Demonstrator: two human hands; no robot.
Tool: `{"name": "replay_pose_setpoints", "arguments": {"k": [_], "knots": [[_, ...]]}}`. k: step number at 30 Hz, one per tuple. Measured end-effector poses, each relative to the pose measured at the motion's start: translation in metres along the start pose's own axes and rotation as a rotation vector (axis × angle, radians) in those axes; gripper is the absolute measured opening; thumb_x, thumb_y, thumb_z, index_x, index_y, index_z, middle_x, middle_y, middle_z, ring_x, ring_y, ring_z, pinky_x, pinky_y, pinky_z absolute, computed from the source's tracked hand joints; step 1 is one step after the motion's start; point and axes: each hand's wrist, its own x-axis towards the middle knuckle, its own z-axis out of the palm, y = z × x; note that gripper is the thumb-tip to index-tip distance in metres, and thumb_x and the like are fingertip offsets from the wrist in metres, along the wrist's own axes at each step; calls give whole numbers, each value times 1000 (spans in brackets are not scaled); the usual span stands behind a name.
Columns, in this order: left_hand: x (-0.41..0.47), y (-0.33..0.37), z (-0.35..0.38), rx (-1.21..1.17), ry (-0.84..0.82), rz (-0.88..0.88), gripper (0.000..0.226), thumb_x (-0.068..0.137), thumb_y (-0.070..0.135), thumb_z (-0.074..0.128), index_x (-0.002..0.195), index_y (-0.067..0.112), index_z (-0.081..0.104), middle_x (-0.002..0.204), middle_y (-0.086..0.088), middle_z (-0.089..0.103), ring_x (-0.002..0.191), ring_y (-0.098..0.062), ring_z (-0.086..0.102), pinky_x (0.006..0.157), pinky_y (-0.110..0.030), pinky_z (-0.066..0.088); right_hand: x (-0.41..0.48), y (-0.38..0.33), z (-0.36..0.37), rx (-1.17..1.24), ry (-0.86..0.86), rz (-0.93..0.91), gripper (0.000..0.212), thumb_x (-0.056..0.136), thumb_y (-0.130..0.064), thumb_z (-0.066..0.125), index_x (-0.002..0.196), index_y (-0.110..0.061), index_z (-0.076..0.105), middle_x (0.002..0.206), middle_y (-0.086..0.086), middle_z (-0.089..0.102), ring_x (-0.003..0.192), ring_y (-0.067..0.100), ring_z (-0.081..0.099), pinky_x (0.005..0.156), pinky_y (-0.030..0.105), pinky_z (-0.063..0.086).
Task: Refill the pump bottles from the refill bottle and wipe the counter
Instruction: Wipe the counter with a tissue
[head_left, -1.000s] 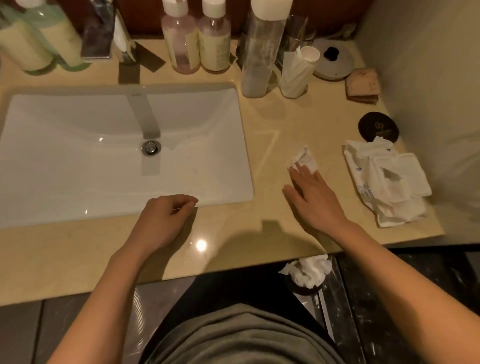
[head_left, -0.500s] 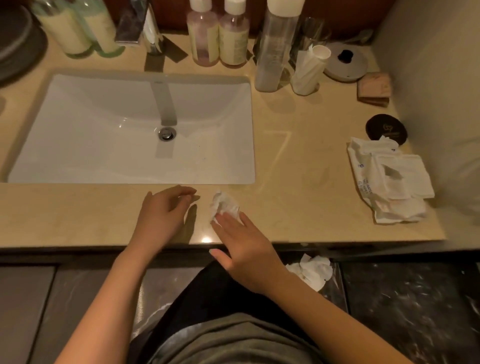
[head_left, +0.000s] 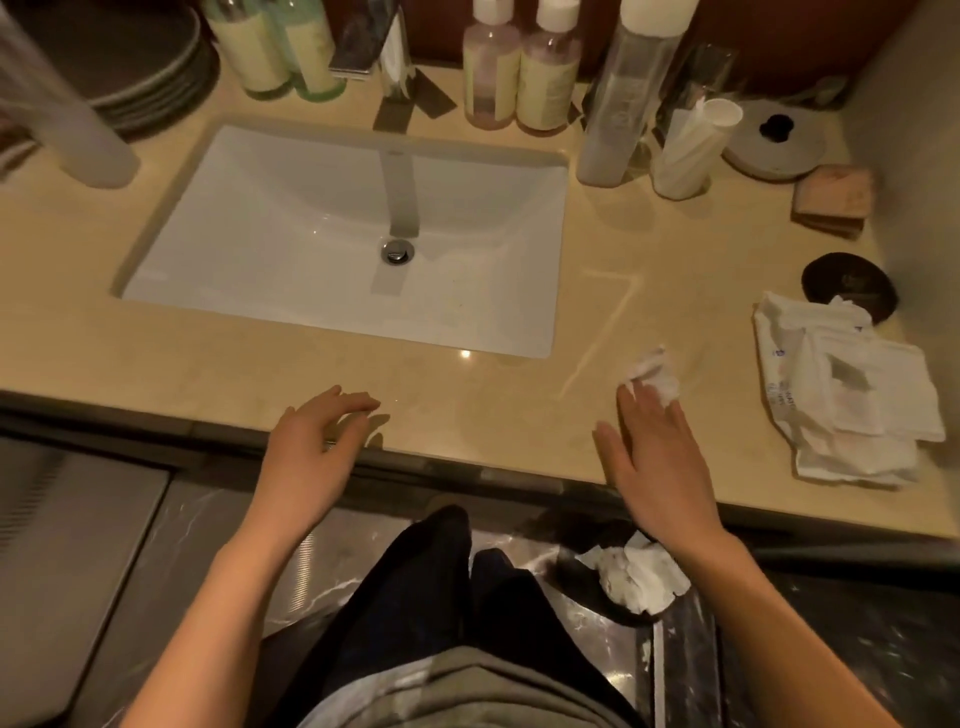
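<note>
My right hand lies flat on the beige counter, right of the sink, and presses a crumpled white tissue under its fingertips. My left hand rests at the counter's front edge, fingers loosely curled, holding nothing. Two pink pump bottles with cream labels stand behind the sink. A tall clear refill bottle with a white cap stands to their right. Two green bottles stand at the back left.
The white sink fills the counter's middle, its tap behind it. A pack of wipes, a dark round lid, a brown soap block and a cup sit at right. Used tissue lies below the counter.
My right hand slid the tissue from the right to the front middle beside my left hand, then back to the right. My left hand stayed at the front edge.
</note>
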Motion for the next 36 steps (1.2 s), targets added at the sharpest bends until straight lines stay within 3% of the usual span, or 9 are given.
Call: {"name": "replay_pose_setpoints", "arguments": {"k": [7,10,13,16,19,22,32,34,36], "knots": [[24,15,-5,-17,-70,43,17,93,22,56,103,26,68,111,19,56,125,0,37,113,-49,21,19,-107,28,46,-69,-295,63,98,-50,22,149,-12,21,157,4,18,145,19,11,119,39,11],[36,23,-8,1,-85,62,16,92,24,56,103,26,68,104,28,47,119,-1,39,113,-47,22,10,-128,38,44,-124,-430,59,100,-45,29,149,-12,23,157,3,20,145,15,10,116,26,-7],[49,26,-4,6,-121,106,19,93,23,54,106,24,68,100,34,46,119,-1,41,111,-40,26,-11,-112,42,71,-101,-483,51,98,-38,38,140,-12,43,147,3,42,139,13,32,118,35,16],[61,27,2,-38,-145,108,19,93,19,54,107,22,68,110,18,56,128,-6,40,98,-18,31,-32,-70,39,116,-62,-398,42,97,-34,41,132,-14,53,137,1,53,132,10,42,117,34,22],[72,30,8,-13,-185,136,18,93,19,54,106,27,66,118,12,58,133,-10,37,113,-39,22,-43,-26,25,133,60,-220,40,97,-29,43,134,-18,52,140,-5,47,131,3,42,117,31,16],[81,30,8,66,-213,122,21,94,21,53,111,29,64,131,3,56,137,-13,32,115,-49,12,-35,-1,8,87,73,15,44,99,-36,35,142,-27,36,146,-16,29,134,-19,8,114,15,-6],[90,24,-1,68,-256,88,20,93,18,54,108,28,64,133,-4,54,134,-21,39,112,-51,21,45,-80,23,80,8,91,62,99,-49,12,151,-17,11,158,-2,7,145,8,-1,116,26,-7],[91,23,-2,58,-255,86,19,93,18,54,106,28,64,130,-3,57,134,-19,39,113,-51,20,42,-108,31,62,9,-58,65,99,-50,8,148,-10,24,155,4,22,145,15,14,118,32,1],[92,23,-3,39,-265,83,19,93,18,55,103,32,63,130,-2,57,135,-18,38,113,-51,20,31,-124,38,97,-5,-216,62,101,-46,20,134,-2,49,140,12,49,134,23,41,114,42,26]]}}
